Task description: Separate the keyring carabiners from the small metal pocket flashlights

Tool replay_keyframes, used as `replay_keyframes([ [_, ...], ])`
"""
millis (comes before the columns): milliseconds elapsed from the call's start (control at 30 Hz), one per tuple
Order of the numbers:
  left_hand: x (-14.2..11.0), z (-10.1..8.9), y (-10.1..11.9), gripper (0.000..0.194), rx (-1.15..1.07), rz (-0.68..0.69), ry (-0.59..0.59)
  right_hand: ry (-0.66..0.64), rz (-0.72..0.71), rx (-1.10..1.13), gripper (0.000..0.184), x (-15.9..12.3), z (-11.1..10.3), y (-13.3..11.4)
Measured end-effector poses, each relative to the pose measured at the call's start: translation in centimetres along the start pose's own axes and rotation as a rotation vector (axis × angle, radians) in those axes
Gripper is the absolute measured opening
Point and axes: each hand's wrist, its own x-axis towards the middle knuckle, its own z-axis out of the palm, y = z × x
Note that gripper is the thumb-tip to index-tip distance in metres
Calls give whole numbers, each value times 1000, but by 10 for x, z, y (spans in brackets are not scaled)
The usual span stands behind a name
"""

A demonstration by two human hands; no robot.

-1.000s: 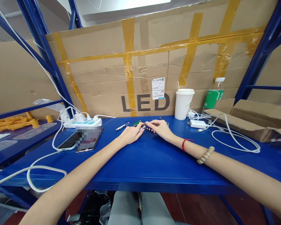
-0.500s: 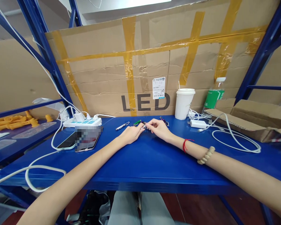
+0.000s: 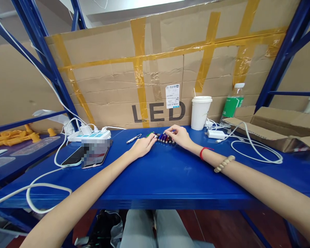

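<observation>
A row of several small shiny metal tubes (image 3: 165,138), blue, purple and dark red, lies on the blue shelf top (image 3: 155,175) between my hands. At the row's left end, my left hand (image 3: 142,146) is closed with its fingertips on a small silver tube (image 3: 155,136). My right hand (image 3: 179,136) bends over the row's right end, thumb and forefinger pinched at the tubes' far ends; what they hold is too small to make out. A green tube (image 3: 150,134) shows partly behind my left hand. Farther left, a silver tube with a wire loop (image 3: 133,138) lies alone.
A white power strip (image 3: 90,135) and two phones (image 3: 99,156) sit on the left. At the back right stand a white paper cup (image 3: 200,113) and a green-labelled bottle (image 3: 231,105). White cables (image 3: 258,160) and an open cardboard box (image 3: 263,134) lie at right.
My right hand has shifted right along the row and lifted slightly, uncovering the coloured tubes. My left hand has stayed almost in place. The view has moved slightly.
</observation>
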Motion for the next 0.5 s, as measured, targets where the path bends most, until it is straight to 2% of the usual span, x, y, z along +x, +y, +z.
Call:
replay_keyframes([
  [133,0,1,1,30,71,44,33,47,39,-294,21,3,-18,23],
  [267,-1,4,1,25,98,109,110,69,86,-353,20,3,-22,30],
  [400,-3,4,1,24,52,139,220,28,-23,-231,24,-3,-11,8],
  [500,-3,4,2,25,20,133,252,-120,-168,-79,25,-10,2,-15],
])
